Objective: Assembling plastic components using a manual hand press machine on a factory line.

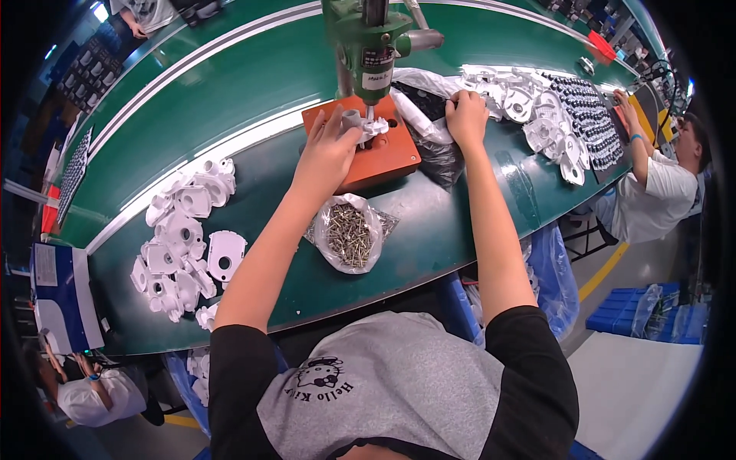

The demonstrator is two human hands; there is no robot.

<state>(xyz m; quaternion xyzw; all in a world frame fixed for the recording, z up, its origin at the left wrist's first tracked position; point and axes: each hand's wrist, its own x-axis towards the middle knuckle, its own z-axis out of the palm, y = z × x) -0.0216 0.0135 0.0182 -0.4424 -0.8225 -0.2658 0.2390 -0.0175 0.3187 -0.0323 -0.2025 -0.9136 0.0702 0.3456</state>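
A green press [376, 57] stands over an orange fixture block [376, 165], its spindle lowered onto a small white plastic part [374, 132]. My left hand [330, 146] is closed around the near-left side of this white part, by its short greyish cylinder [351, 119]. To the right of the block, my right hand [466, 119] has its fingers curled down at the edge of a plastic bag of black pieces [441, 157]. What those fingertips touch is hidden. A clear bag of screws [350, 234] lies open in front of the block.
White plastic housings [180, 238] are heaped on the left of the green table [414, 261]. More white housings [537, 123] and rows of black parts [586, 123] lie at the right. Co-workers sit at right [655, 192] and lower left [100, 395]. Blue-lined bins [552, 280] stand below the edge.
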